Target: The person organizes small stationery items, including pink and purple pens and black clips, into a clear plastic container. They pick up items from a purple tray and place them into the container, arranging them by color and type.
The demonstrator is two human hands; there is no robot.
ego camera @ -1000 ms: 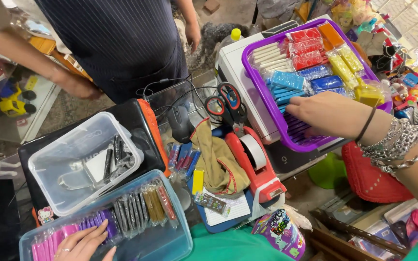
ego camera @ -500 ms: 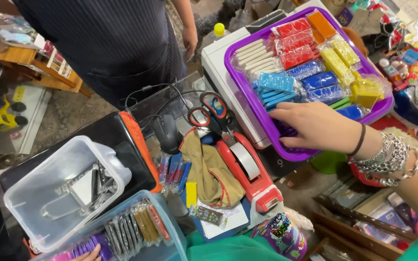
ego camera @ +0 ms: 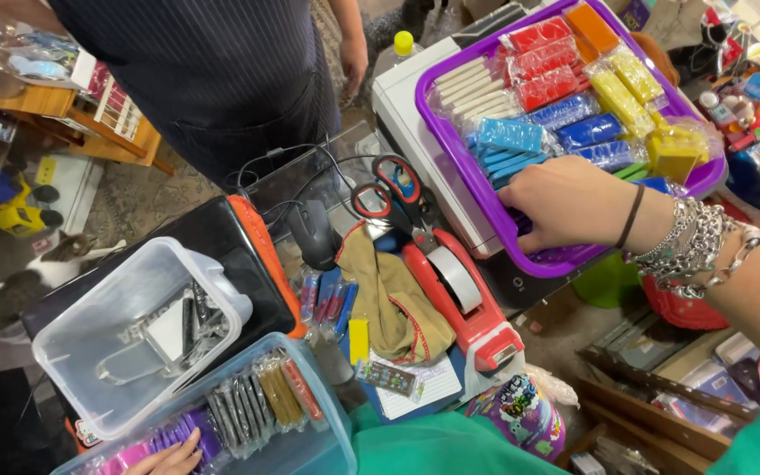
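- The right hand (ego camera: 565, 207) is laid on the near rim of a purple tray (ego camera: 450, 141) filled with coloured bagged packs.
- The left hand (ego camera: 169, 457) is rested in a blue bin (ego camera: 327, 431) of packets.
- Scissors (ego camera: 389, 189) and a red tape dispenser (ego camera: 468, 299) are seen between them.

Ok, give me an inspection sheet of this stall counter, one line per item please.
Surface: counter crowded edge to edge; little bare top shows.
Job's things: purple tray of bagged colour bars; blue-rimmed box with packets in rows.
Clutter: clear tub, red tape dispenser, scissors, tan cloth, mouse.
Hands: right hand inside the tray's near end, fingers hidden; left hand on the pink and purple packets in the box, partly cut off.
Cables: black leads loop behind the mouse.
Surroundings: another person in dark striped clothing stands opposite; toys at the far right.
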